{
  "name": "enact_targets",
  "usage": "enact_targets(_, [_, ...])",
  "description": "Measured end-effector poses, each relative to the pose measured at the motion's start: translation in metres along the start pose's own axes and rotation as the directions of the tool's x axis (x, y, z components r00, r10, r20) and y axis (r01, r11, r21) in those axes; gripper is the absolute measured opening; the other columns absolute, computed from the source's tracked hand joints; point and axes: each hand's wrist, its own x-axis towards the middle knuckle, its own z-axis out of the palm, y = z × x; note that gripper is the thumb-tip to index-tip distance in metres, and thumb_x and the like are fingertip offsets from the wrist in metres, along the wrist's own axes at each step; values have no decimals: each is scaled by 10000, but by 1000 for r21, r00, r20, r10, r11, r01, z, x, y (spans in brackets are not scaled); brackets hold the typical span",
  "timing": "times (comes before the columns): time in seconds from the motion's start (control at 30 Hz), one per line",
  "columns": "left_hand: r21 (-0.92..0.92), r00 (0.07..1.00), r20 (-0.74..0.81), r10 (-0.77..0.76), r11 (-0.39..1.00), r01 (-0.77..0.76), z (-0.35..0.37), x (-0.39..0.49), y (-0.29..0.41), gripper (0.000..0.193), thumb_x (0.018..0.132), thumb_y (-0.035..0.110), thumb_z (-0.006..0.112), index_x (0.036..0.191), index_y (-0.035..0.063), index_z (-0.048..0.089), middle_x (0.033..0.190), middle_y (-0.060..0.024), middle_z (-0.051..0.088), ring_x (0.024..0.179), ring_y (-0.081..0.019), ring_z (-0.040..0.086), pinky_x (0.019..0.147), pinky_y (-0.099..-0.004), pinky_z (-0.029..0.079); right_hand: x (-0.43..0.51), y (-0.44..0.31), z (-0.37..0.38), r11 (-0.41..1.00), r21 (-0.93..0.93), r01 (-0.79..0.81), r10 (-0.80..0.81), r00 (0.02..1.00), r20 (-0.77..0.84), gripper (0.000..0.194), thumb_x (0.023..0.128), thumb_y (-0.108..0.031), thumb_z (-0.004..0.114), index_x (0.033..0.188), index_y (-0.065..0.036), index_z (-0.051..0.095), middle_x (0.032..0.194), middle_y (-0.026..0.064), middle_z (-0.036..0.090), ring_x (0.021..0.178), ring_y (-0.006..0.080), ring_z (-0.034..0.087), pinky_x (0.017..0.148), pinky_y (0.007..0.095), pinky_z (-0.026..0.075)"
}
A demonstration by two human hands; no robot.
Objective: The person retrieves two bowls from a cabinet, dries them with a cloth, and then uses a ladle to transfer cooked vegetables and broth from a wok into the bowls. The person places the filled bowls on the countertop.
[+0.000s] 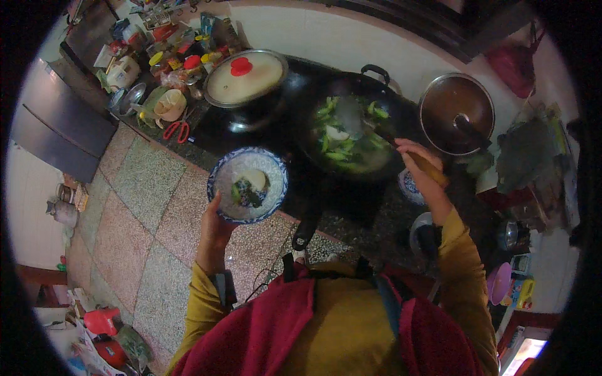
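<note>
In my left hand (217, 230) is a blue-and-white bowl (220, 171), gripped by its near-left rim beside the stove. A pale round piece (254, 178) and some green bits lie at its bottom. My right hand (423, 162) is closed around the wooden handle of a spatula (432, 170). The blurred metal blade reaches into a black wok (310, 150). Pieces of green vegetable (336, 155) and a pale slice (337, 133) sit in liquid there, with some steam above. The wok's long handle (305, 232) points towards me.
Left of the wok stands a pot with a glass lid (263, 80) and red knob. Red-handled scissors (177, 131), a cream container (170, 105) and several jars crowd the left counter. On the right are a large pan lid (444, 105) and a patterned bowl (410, 188).
</note>
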Motion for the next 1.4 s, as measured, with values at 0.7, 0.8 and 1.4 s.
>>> enact_targets(0.7, [45, 990, 138, 20, 999, -27, 18, 12, 5, 545, 947, 334, 470, 1358, -2, 344, 1335, -158, 459, 1189, -300, 485, 968, -428, 431, -8, 51, -6, 683, 720, -126, 374, 906, -197, 157, 902, -71, 495, 1016, 9, 567, 1166, 149, 541, 1104, 276, 531, 979, 474, 448])
enact_targets(0.8, [47, 986, 165, 17, 999, -26, 30, 19, 7, 541, 946, 334, 470, 1355, 2, 348, 1328, -152, 465, 1190, -297, 482, 973, -440, 424, 4, 2, -15, 794, 596, -118, 324, 912, -250, 150, 900, -64, 497, 1005, 6, 578, 1150, 161, 553, 1114, 277, 530, 968, 481, 456])
enact_targets(1.4, [86, 976, 214, -26, 996, 8, 64, 40, -2, 581, 940, 396, 458, 1387, 55, 312, 1364, -140, 423, 1208, -326, 456, 961, -500, 415, -4, -61, 4, 940, 342, -7, 102, 960, -261, 135, 870, -3, 541, 983, 36, 603, 1148, 179, 584, 1083, 260, 557, 934, 389, 470])
